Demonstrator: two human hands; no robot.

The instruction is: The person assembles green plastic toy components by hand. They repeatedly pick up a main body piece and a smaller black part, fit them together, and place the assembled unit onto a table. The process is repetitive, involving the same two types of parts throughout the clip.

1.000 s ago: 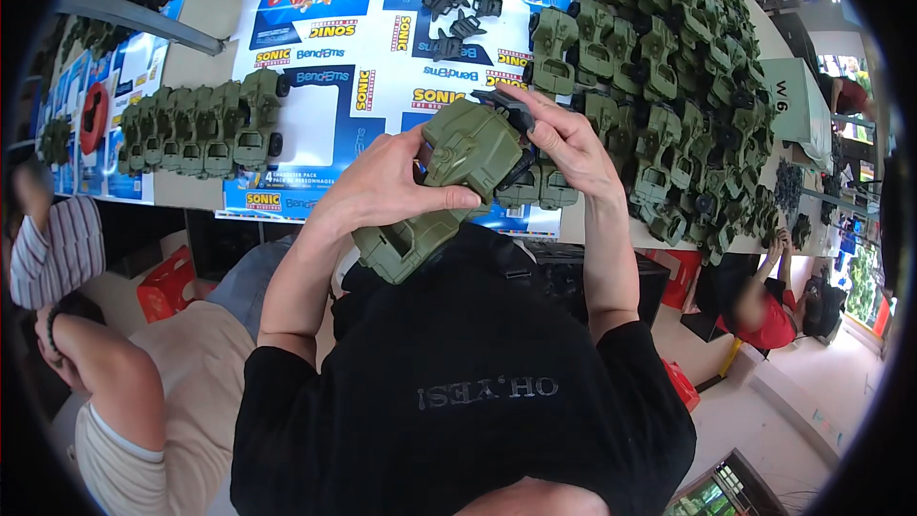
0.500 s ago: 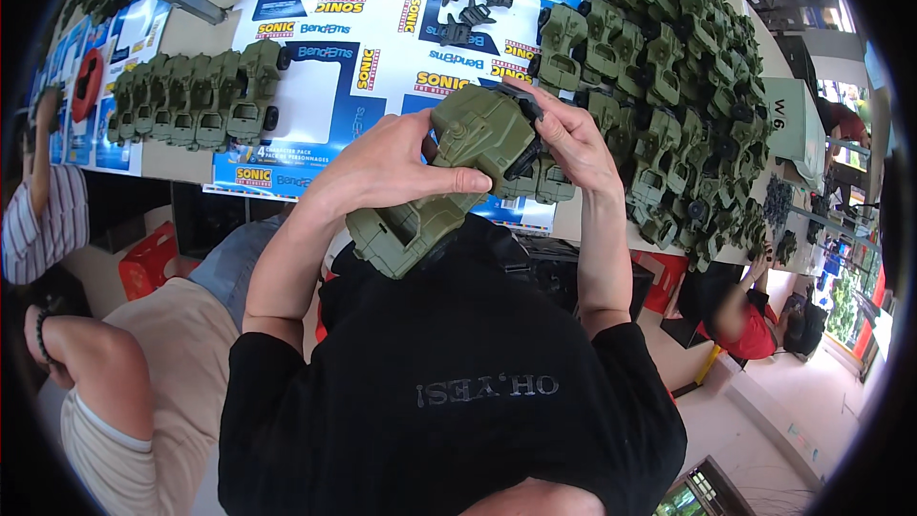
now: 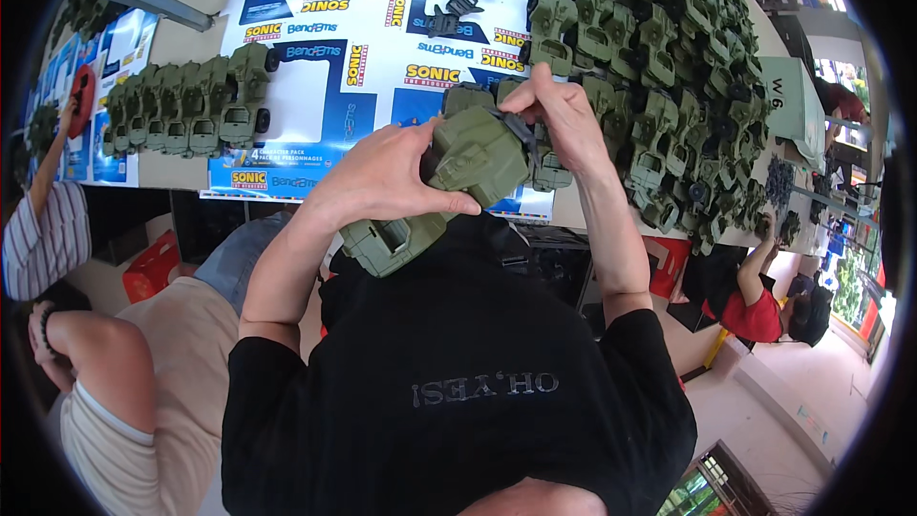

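My left hand [image 3: 387, 172] is closed round an olive-green toy vehicle [image 3: 482, 161], its thumb lying across the body. The vehicle is tilted in front of my chest, open rear toward me. At the vehicle's far right end my right hand [image 3: 569, 129] is closed, finger and thumb pinching a black plastic part [image 3: 521, 129] against the body. My fingers partly cover that part. Behind the held vehicle, more green toy vehicles [image 3: 554, 175] stand partly hidden. Several loose black plastic parts [image 3: 462, 3] lie farther off on the printed sheet.
Printed blue-and-white sheets [image 3: 301, 72] cover the table. Tightly packed green toy vehicles [image 3: 659, 86] fill its right side; a row of them [image 3: 191, 103] stands at left. A pale green box [image 3: 795, 115] is at far right. Co-workers sit on both sides, one in beige [image 3: 181, 354] close by.
My right hand has turned and lifted its wrist, its fingers now pinching the black part at the vehicle's end. My left hand keeps its hold on the vehicle.
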